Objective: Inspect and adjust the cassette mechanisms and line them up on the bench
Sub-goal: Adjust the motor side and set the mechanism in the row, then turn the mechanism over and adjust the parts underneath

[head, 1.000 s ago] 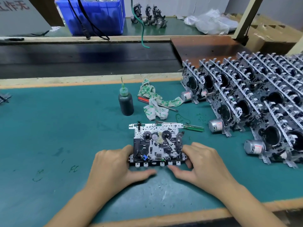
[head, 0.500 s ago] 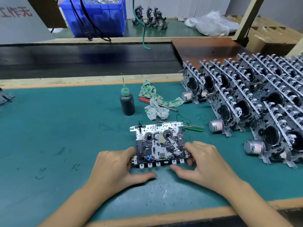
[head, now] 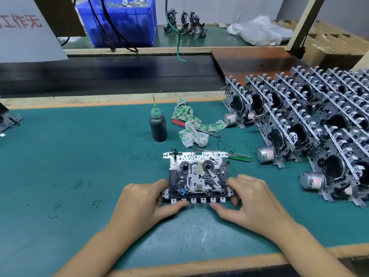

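Cassette mechanism [head: 196, 174], bench item: shifted slightly away from the person since the earlier frames, thumbs now drawn closer along its near edge.

Lies flat on the green bench mat [head: 69, 156], reels up, row of white tabs toward the person. Left hand [head: 143, 202] grips its left end, fingers curled round the corner; right hand [head: 251, 198] grips its right end likewise. Rows of mechanisms [head: 311, 124] stand upright at right, close-packed, motors facing left. Dark dropper bottle [head: 158, 126], green needle cap, upright beyond the unit; contents not discernible. Green-printed rag [head: 191, 126] lies over a red-handled screwdriver [head: 179, 122]. Blue bin [head: 127, 23] on the far bench holds silvery metal parts.
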The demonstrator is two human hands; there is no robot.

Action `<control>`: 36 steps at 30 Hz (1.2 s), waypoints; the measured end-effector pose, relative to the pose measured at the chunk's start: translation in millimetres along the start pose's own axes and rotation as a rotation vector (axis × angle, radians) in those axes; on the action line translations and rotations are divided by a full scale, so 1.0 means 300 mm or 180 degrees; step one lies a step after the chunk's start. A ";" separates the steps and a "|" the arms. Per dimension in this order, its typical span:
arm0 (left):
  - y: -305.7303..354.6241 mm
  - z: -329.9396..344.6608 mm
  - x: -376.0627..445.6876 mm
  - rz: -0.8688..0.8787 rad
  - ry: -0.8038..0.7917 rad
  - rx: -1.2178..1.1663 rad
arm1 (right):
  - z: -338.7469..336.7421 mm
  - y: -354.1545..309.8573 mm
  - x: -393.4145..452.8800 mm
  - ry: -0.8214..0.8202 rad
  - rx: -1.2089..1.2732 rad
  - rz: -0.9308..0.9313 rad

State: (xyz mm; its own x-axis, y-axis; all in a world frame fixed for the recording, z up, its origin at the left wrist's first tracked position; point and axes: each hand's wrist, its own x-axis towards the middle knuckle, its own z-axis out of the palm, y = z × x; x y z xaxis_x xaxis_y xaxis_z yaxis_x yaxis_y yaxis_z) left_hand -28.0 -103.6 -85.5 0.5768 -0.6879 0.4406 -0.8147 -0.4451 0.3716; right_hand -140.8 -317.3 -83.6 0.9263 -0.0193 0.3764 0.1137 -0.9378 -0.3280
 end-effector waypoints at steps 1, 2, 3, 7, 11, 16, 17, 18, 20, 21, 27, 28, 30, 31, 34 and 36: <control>0.002 -0.001 -0.003 0.0081 -0.0051 -0.0023 | 0.002 0.000 0.001 0.0051 0.0030 0.0037; 0.006 0.000 -0.005 0.0123 -0.0073 0.0025 | 0.003 0.001 0.002 0.0094 0.0064 0.0062; 0.012 0.001 -0.006 0.0099 -0.0062 0.0118 | 0.004 0.002 0.003 0.0114 0.0086 0.0062; 0.031 0.020 -0.006 -0.0389 0.0113 0.0444 | 0.003 0.004 0.001 -0.0003 0.0092 -0.0033; 0.028 0.025 -0.001 -0.0556 0.0140 0.0532 | -0.003 0.008 -0.006 -0.0127 0.0120 -0.0076; 0.011 0.008 0.006 -0.0321 -0.0012 0.0242 | 0.007 -0.010 0.001 0.0064 -0.0038 -0.0002; 0.012 0.004 0.007 -0.0295 -0.0033 0.0201 | 0.006 -0.010 0.001 0.0062 -0.0035 0.0015; 0.015 0.001 0.006 -0.0256 -0.0051 0.0172 | 0.004 -0.008 0.000 0.0035 -0.0029 0.0036; 0.016 -0.001 -0.001 -0.0095 -0.0101 0.0110 | 0.003 -0.008 -0.001 0.0015 -0.0027 0.0136; 0.015 0.000 -0.005 -0.0002 -0.0124 0.0094 | 0.004 -0.012 0.000 0.0047 -0.0063 0.0198; 0.020 0.002 -0.009 -0.0247 -0.0088 0.0243 | -0.001 0.001 -0.002 -0.0122 0.0026 0.0124; 0.020 0.003 -0.007 -0.0268 -0.0111 0.0231 | -0.005 0.008 -0.006 -0.0199 0.0067 0.0027; 0.017 -0.001 -0.006 -0.0249 -0.0139 0.0182 | -0.011 0.013 -0.006 -0.0235 0.0061 -0.0074; 0.015 -0.003 -0.006 -0.0244 -0.0144 0.0176 | -0.012 0.011 -0.004 -0.0238 0.0077 -0.0067; 0.015 -0.003 -0.007 -0.0279 -0.0100 0.0223 | -0.011 0.011 -0.003 -0.0292 0.0248 0.0011; 0.020 -0.006 -0.004 -0.0333 -0.0045 0.0207 | -0.017 0.010 -0.006 -0.0299 0.0488 0.0097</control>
State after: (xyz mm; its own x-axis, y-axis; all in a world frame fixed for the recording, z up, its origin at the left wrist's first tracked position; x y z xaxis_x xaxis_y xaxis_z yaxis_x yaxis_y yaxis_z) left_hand -33.6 -104.5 -82.4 0.6584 -0.6435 0.3905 -0.7525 -0.5508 0.3611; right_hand -143.9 -321.8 -80.6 0.9588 -0.0076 0.2840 0.1319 -0.8733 -0.4689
